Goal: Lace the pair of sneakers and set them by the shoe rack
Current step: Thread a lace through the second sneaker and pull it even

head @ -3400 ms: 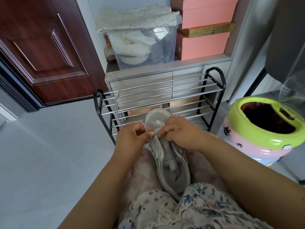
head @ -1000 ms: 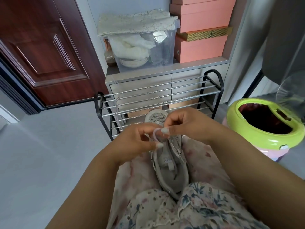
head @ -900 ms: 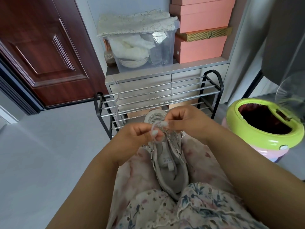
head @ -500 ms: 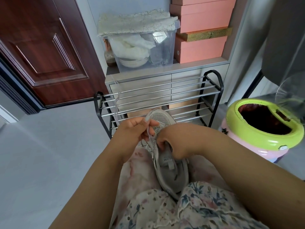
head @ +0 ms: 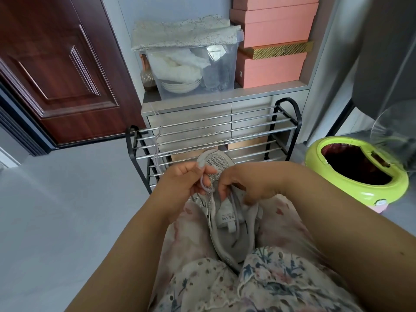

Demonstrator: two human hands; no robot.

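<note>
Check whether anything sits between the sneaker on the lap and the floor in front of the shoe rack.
Nothing visible does. The sneaker rests on the lap, toe toward the shoe rack, and the floor beside it is bare. The green bin stands off to the right.

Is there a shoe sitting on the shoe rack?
No, the shoe rack has only bare metal bars and a loose lace hanging on it, while the one sneaker in view lies on the person's lap.

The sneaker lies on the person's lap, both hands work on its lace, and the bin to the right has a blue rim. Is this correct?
Not quite: the head view shows the bin has a green rim. The rest holds: the sneaker lies on the lap, and the left hand and right hand work its lace.
</note>
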